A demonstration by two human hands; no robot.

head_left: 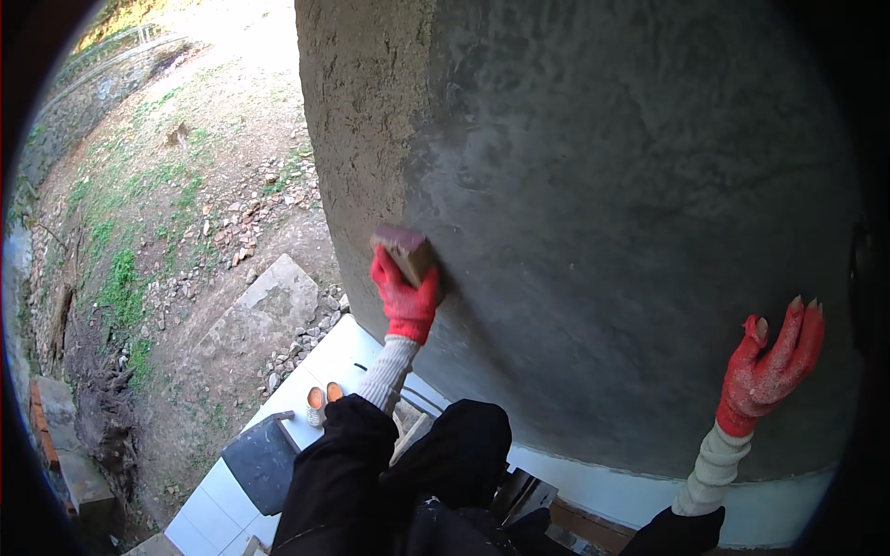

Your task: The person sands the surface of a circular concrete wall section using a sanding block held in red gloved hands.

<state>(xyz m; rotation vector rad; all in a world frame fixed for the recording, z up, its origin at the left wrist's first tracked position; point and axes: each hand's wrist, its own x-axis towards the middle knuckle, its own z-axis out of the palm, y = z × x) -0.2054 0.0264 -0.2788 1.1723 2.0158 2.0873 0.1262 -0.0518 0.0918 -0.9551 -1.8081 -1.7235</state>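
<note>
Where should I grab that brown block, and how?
Probably by the lower end of the brown block, coming from below, as the left hand does: its body looks narrow enough to grasp across, and its purplish end points up and away.

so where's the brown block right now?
The brown block is slightly left of centre in the head view, gripped in the red-gloved left hand, near where rough brown render meets smooth grey plaster.
</note>
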